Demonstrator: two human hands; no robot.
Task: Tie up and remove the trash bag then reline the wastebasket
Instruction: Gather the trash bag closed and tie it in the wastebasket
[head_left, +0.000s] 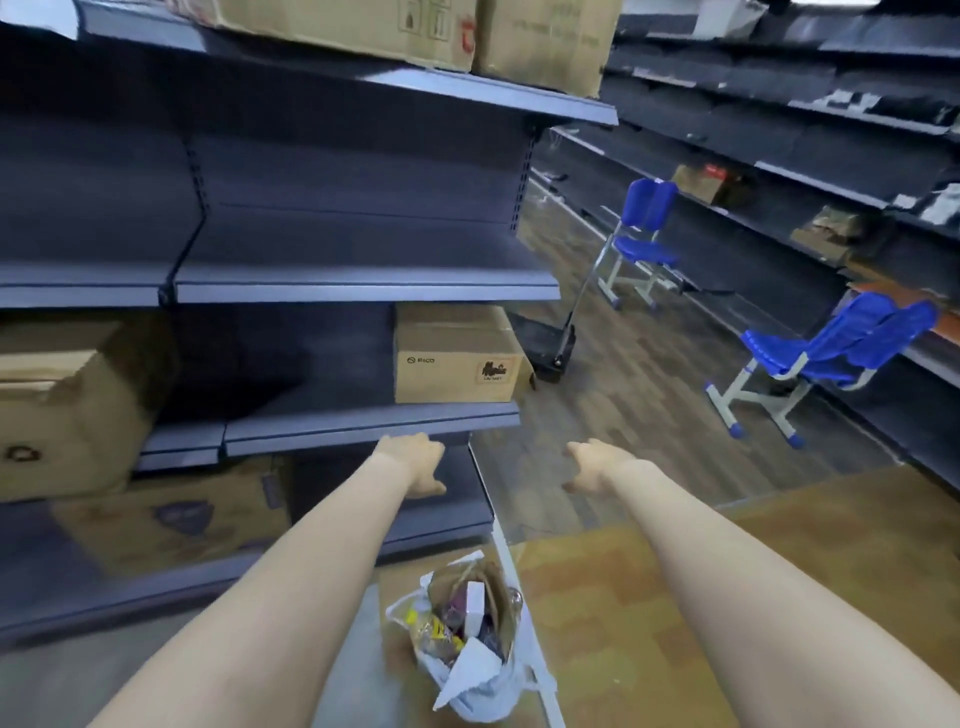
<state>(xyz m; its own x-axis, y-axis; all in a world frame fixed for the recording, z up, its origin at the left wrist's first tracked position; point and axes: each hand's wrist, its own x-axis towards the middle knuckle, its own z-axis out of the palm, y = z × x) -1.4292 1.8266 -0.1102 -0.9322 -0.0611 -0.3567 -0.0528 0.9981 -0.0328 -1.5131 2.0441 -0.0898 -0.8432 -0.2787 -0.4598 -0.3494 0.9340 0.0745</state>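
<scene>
Reading "PICO" on the brown cardboard box (457, 358) on the dark grey metal shelf (371, 423), I see the white plastic trash bag (470, 644), untied and stuffed with wrappers, on the floor below my empty, loosely spread left hand (415, 462) and right hand (592, 467).

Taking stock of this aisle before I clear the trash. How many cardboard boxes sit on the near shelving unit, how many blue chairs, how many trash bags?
Cardboard boxes: 5
Blue chairs: 2
Trash bags: 1
Total: 8
</scene>
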